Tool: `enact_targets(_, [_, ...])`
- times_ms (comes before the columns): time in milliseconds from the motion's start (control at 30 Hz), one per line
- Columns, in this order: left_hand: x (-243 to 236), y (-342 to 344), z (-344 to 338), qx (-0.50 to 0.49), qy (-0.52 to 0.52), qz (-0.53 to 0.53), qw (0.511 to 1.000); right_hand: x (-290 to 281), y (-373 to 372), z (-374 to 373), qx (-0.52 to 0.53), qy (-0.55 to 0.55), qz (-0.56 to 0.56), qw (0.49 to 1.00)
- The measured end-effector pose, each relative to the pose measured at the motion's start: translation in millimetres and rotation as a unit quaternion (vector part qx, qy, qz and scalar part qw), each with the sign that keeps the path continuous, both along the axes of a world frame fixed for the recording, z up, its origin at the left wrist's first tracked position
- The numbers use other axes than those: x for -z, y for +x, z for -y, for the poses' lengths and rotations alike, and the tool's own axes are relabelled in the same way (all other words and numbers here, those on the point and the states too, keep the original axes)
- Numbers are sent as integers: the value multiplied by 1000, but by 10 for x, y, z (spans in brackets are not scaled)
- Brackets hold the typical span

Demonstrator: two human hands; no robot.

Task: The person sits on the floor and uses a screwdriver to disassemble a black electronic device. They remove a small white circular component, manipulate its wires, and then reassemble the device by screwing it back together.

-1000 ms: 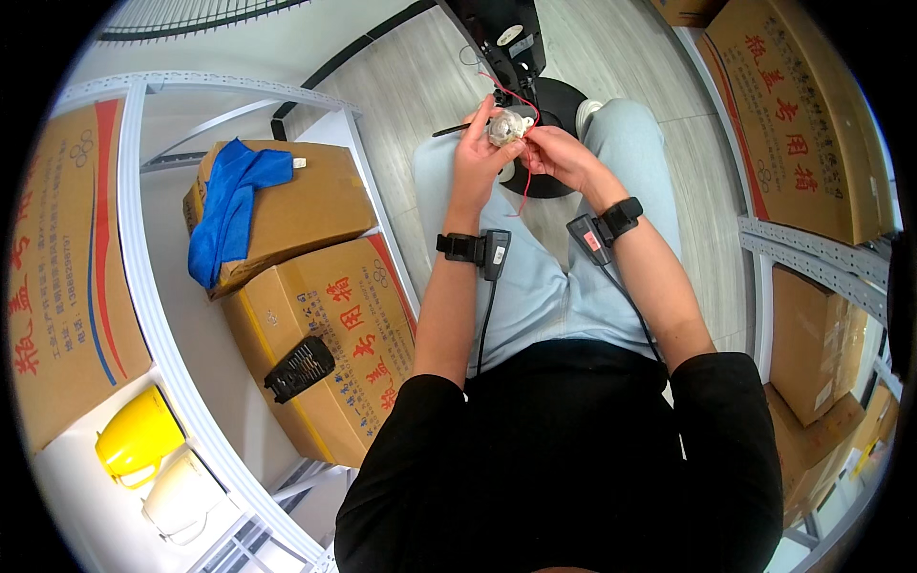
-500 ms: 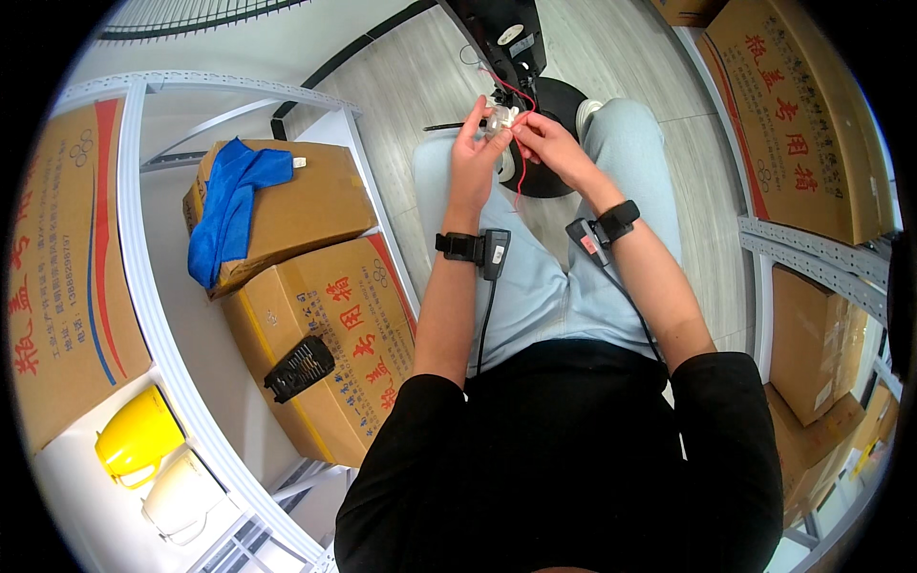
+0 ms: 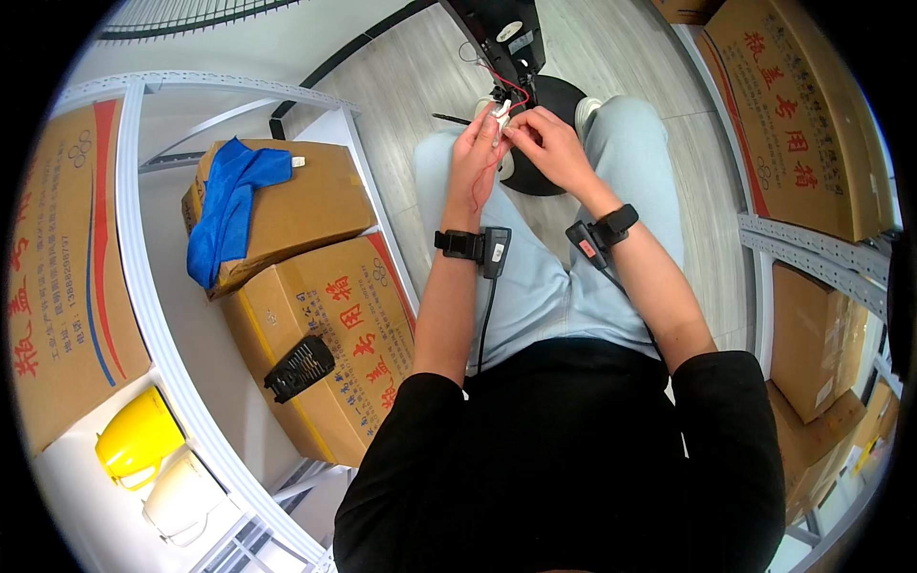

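While both forearms reach up through the middle of the frame, the left hand is held nearly upright with its palm turned inward, and the right hand slants in from the right, wrist bent, its knuckles uppermost. Between them, at the upper centre of the frame, is a small white part, grasped by the left hand's fingers. The right thumb and forefinger come together at its lower right side; whether they pinch the part or the red wire, I cannot tell. The part shows as a narrow shape, its long axis running roughly up and down the frame, its upper end leaning slightly right. The wire loops above the hands, and a strand trails down over the left wrist. The fingers cover much of the part, so its full outline is hard to make out. Behind, the black stand is cut off by the top edge of the frame.
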State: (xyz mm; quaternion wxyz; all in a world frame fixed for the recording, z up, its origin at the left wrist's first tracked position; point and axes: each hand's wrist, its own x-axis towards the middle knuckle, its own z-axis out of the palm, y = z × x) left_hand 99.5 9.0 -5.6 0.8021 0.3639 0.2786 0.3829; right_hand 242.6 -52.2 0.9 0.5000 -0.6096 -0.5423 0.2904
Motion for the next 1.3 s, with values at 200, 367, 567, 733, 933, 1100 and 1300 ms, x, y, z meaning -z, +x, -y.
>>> enact_targets(200, [53, -18, -27, 18, -9, 13, 1000, -34, 13, 18, 5, 14, 9, 1000])
enact_targets(367, [41, -14, -25, 32, -23, 15, 999, -58, 23, 41, 33, 69, 126, 989])
enact_targets(567, [5, -25, -6, 45, -30, -16, 998, -45, 44, 51, 33, 42, 124, 991])
enact_targets(733, [23, -24, -4, 57, -24, 7, 998, -6, 24, 32, 35, -23, 12, 999])
enact_targets(933, [-9, -2, 19, 64, -38, 15, 997, 29, 64, 14, 41, -79, -47, 995])
enact_targets(1100, [-6, 11, 12, 42, -60, 23, 997, 3, 66, 23, 27, -79, -78, 993])
enact_targets(1300, [58, -9, 4, 20, -66, 19, 997, 37, 59, 43, 8, -87, -94, 992])
